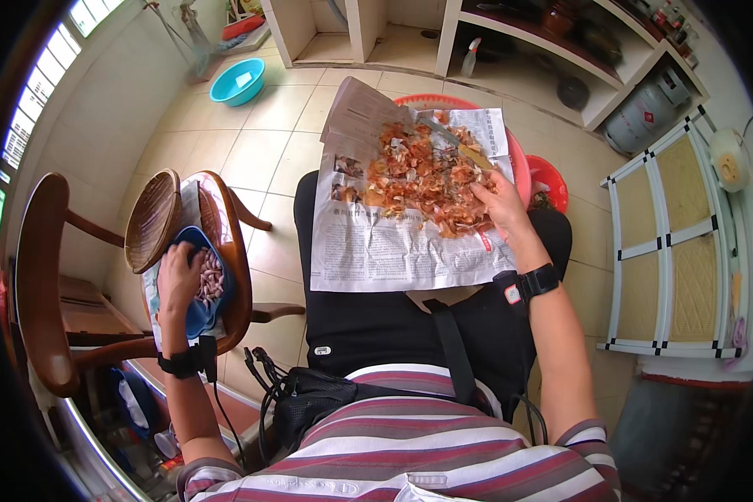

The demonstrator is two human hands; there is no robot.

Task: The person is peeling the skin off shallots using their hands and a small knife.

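Note:
On my left, my left hand (181,275) reaches into a blue plastic basin (202,326), its fingertips hidden among pinkish garlic cloves (211,277). Whether it grips a clove cannot be seen. The basin stands on the seat of a wooden armchair (241,276). Before me a sheet of newspaper (383,257) spreads over my lap, heaped with reddish-brown, papery skins (408,188). At the heap's right side, my right hand (503,201) holds the end of a knife (474,155) with a yellowish handle. Its blade slants away to the upper left, over the skins.
A large pink-red basin (522,154) sits under the newspaper's far right part, with a smaller red basin (557,179) beside it. Against the chair leans a woven bamboo basket (154,219). A turquoise basin (237,91) rests on the floor tiles. To the right stand a gas cylinder (643,116) and a white-framed cabinet (665,238).

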